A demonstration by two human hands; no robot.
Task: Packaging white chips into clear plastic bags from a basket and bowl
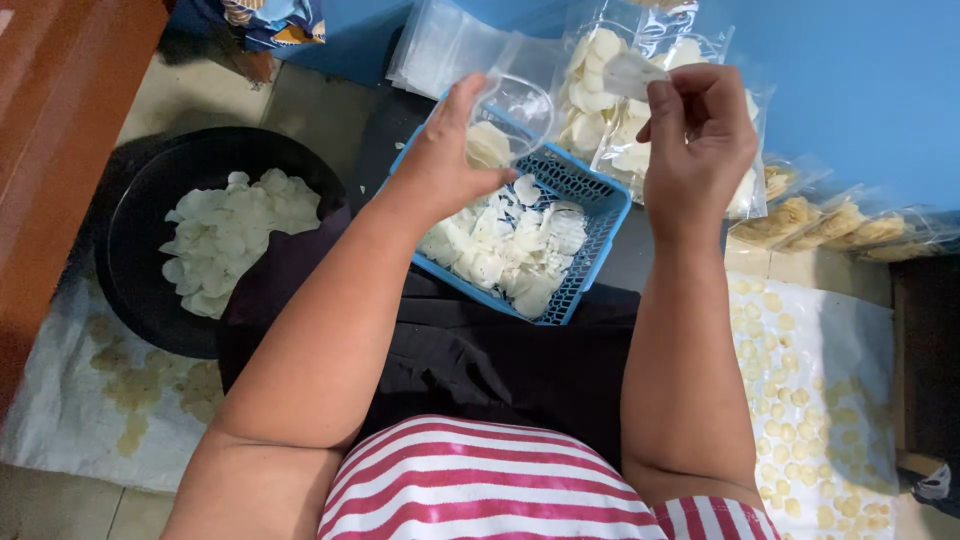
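Note:
My left hand holds a clear plastic bag by its mouth, with a few white chips inside it. My right hand is raised beside it and pinches a single pale chip between the fingertips, just right of the bag's opening. Both hands hover above a blue slotted plastic basket that rests on my lap and holds a heap of white chips.
A black round basin of white chips stands on the floor at the left. Filled clear bags lie behind the basket, with more bags of yellowish crackers at the right. Small round crackers lie spread on a white sheet. A wooden edge runs along the far left.

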